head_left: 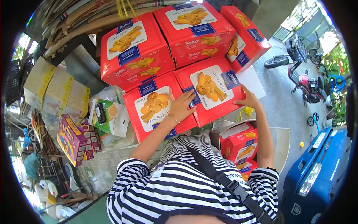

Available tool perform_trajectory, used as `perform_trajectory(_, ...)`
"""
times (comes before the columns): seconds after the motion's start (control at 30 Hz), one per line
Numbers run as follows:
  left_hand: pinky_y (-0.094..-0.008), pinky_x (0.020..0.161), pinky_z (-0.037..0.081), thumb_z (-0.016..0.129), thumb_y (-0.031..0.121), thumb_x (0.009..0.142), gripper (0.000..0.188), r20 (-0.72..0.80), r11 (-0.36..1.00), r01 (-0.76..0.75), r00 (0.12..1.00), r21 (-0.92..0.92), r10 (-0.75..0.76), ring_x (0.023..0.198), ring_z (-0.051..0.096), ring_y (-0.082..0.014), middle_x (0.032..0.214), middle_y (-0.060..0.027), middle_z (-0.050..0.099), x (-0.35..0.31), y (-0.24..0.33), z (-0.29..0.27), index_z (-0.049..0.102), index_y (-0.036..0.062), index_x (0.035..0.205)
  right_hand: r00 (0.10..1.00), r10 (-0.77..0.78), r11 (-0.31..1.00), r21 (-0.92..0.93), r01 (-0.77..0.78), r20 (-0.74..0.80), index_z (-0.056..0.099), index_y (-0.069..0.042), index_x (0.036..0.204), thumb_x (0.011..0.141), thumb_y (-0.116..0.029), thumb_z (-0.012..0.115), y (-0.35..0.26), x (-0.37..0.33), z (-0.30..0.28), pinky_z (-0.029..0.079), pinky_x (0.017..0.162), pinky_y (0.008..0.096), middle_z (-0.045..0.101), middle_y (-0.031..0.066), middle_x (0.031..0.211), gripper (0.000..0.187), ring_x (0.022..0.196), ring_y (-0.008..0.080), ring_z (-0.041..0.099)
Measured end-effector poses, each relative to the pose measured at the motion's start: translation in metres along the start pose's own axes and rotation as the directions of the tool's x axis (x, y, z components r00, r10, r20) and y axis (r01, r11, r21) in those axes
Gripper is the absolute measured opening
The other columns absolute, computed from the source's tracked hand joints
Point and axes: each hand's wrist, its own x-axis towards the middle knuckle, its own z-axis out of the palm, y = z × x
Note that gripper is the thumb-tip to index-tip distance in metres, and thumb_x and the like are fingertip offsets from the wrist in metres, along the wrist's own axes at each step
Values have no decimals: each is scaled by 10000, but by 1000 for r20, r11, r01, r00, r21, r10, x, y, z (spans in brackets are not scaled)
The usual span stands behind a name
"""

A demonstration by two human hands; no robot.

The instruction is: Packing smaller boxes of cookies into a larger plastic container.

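Two red biscuit boxes lie side by side in front of me: a near left box (164,84) and a near right box (209,114). My left hand (181,107) rests flat across the seam between them, fingers spread, a thin bracelet on its wrist. At the near right box's right edge is my right hand (249,99), its thumb on the top face and its forefinger stretched along the edge; its other fingers are partly hidden. Behind them stand a back left box (106,56), a back middle box (164,22) and a tilted back right box (261,48), all red.
Below my right forearm, an open carton (223,131) holds more red boxes. Yellow strapping (246,111) lies beside it. To the left are white-and-yellow cartons (56,87) and a purple box (71,140). A blue vehicle (309,168) and a red bicycle (309,84) stand right.
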Motion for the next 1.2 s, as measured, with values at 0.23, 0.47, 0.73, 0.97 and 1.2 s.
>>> perform_trajectory(0.23, -621, 977, -92, 652, 295, 692, 449, 189, 993, 114, 975, 26, -117, 1060, 514, -148, 1178, -26, 527, 23, 18, -8, 556, 134, 1100, 688, 41, 999, 8, -51, -724, 423, 35, 1166, 702, -358, 694, 20, -46, 73, 393, 874, 369, 499, 212, 1105, 665, 1041, 315, 480)
perform_trajectory(0.47, -685, 922, -35, 506, 344, 803, 604, 296, 978, -172, 946, 121, 130, 1303, 181, -315, 1395, -224, 160, 6, 44, 14, 312, 97, 1319, 252, 511, 834, 403, -377, -822, 397, -14, 1163, 718, -298, 663, 63, -145, 127, 365, 879, 413, 455, 243, 1083, 591, 1001, 369, 456)
perform_trajectory(0.73, -578, 994, 142, 620, 191, 740, 681, 342, 941, -302, 878, -150, 336, 1311, 45, -389, 1400, -268, -9, 17, 71, 15, 292, 81, 1327, 190, 784, 557, 536, -634, -591, 376, 26, 1172, 643, -250, 687, 65, -297, 285, 345, 929, 413, 440, 255, 1126, 673, 1081, 375, 416)
perform_trajectory(0.97, -524, 1026, 109, 623, 202, 742, 654, 336, 930, -326, 867, -171, 366, 1309, 100, -358, 1420, -208, 30, 32, 69, 9, 323, 61, 1305, -154, 698, 444, 591, -674, -700, 393, -24, 1162, 612, -219, 707, 63, -317, 280, 351, 899, 427, 452, 199, 1093, 663, 1046, 357, 421)
perform_trajectory(1.2, -477, 1046, 96, 521, 227, 834, 564, 270, 872, -283, 872, -399, 407, 1305, 128, -349, 1406, -217, 125, 16, 154, 21, 288, 31, 1309, -409, 756, 110, 714, -691, -511, 269, -102, 1284, 462, -401, 808, 112, -364, 273, 343, 911, 436, 466, 198, 1107, 1027, 1064, 362, 428)
